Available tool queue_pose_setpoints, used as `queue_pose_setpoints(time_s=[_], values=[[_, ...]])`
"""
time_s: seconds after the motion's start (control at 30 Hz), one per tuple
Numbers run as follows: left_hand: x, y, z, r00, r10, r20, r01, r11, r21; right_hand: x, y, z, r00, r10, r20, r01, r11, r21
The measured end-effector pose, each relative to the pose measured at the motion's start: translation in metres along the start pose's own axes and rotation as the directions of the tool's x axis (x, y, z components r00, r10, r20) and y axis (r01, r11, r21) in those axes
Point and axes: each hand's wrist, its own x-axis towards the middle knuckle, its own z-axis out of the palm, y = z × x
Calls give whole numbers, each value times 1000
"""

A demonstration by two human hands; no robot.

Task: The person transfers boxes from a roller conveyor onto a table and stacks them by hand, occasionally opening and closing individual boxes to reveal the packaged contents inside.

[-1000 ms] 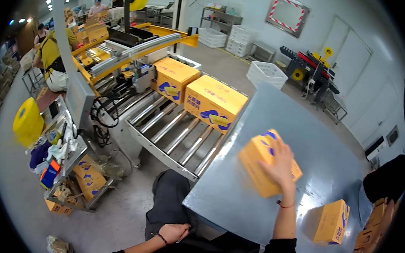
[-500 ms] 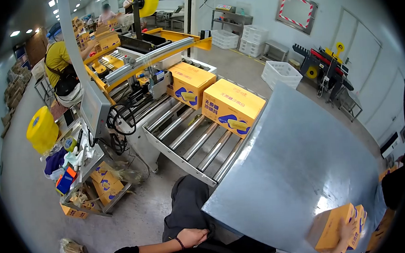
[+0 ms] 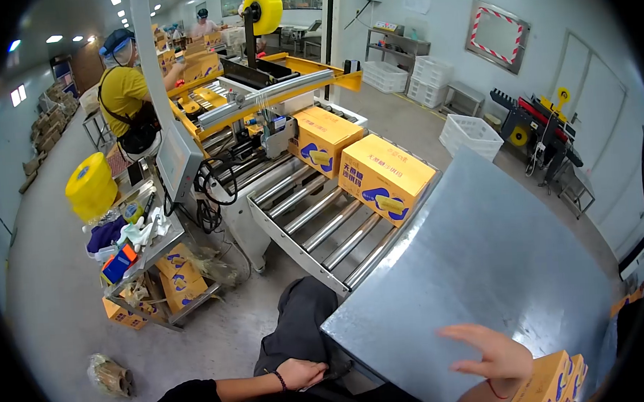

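My right hand (image 3: 494, 356) is raised over the near part of the grey metal table (image 3: 477, 244), fingers apart, with nothing in it. Just right of its wrist, at the table's near right edge, sit yellow cartons (image 3: 546, 380) side by side, partly cut off by the dark edge of view. My left hand (image 3: 302, 374) rests on my dark trouser leg (image 3: 299, 319), its fingers curled; whether anything is in them is hidden. Beyond the table, two yellow cartons (image 3: 386, 176) (image 3: 324, 139) stand upright on the roller conveyor (image 3: 323, 226).
A yellow-framed machine (image 3: 273, 94) with a tape roll (image 3: 262, 11) stands behind the conveyor. At left are a cart (image 3: 161, 260) with gloves and cartons, and a person in a yellow shirt (image 3: 124, 102). White crates (image 3: 471, 136) stand on the floor. A dark sleeve shows at the far right.
My right hand moved a carton to the near right beside another one, then let go and came back leftward, opened. The view has shifted. My left hand stays on my leg.
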Motion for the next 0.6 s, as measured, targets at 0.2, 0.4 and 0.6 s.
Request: queue_pose_setpoints(time_s=[0.2, 0.4, 0.6], values=[[-2, 3, 0, 991, -74, 111, 57, 987, 153, 27, -19, -1, 764, -622, 171, 636, 770, -40], [6, 11, -3, 986, -98, 133, 82, 989, 123, -12, -13, 11, 512, -858, 42, 814, 501, 296], [8, 11, -6, 967, -126, 223, 87, 980, 180, -10, -23, 24, 65, -909, -412, 984, -12, 180]])
